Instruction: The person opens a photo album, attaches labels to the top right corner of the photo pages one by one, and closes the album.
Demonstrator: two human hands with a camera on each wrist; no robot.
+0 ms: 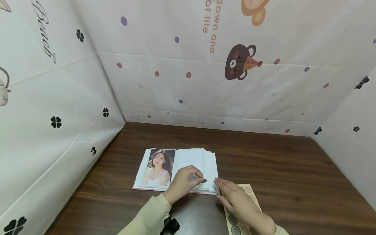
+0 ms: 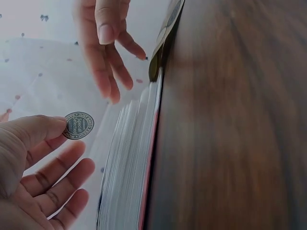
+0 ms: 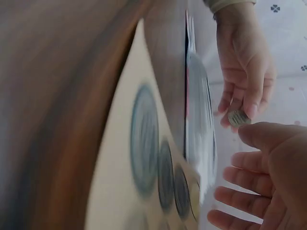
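Note:
My left hand (image 1: 183,182) pinches a small round dark sticker (image 2: 78,125) between thumb and index finger, above the right page of an open photo album (image 1: 191,156). Light lettering reading "Special Selected" shows on the sticker in the left wrist view. The other left fingers are loosely bent. My right hand (image 1: 241,200) has its fingers extended near the album's right edge, with nothing held. Beneath that hand lies a tan sheet of round stickers (image 3: 112,158), partly covered by it. In the right wrist view, the right thumb comes close to the held sticker; contact cannot be told.
A photo of a person (image 1: 158,168) fills the album's left page. The album rests on a dark wooden table (image 1: 279,163). White printed cloth (image 1: 164,88) hangs behind the table and along both sides. A black strap device sits at the left wrist.

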